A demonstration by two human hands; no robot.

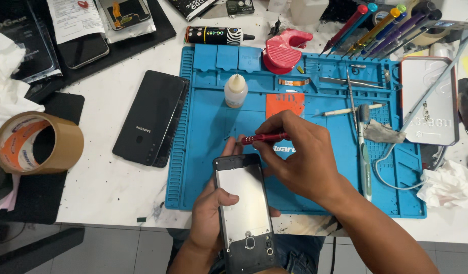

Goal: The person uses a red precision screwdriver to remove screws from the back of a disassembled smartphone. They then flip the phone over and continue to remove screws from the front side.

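Note:
My left hand (206,215) grips an opened phone frame (245,213) from below, its silvery inner plate facing up, held over the near edge of the blue work mat (203,152). My right hand (295,155) holds a red screwdriver (262,137) nearly level, its tip pointing left just above the frame's top edge. The thumb of my left hand lies on the frame's left side.
A black phone back cover (151,117) lies left of the mat. A small glue bottle (236,91), an orange card (284,104), tweezers (351,101), a toothbrush (365,152) and a red tool (283,49) are on the mat. Brown tape roll (38,143) sits far left; a screwdriver set (381,28) at back right.

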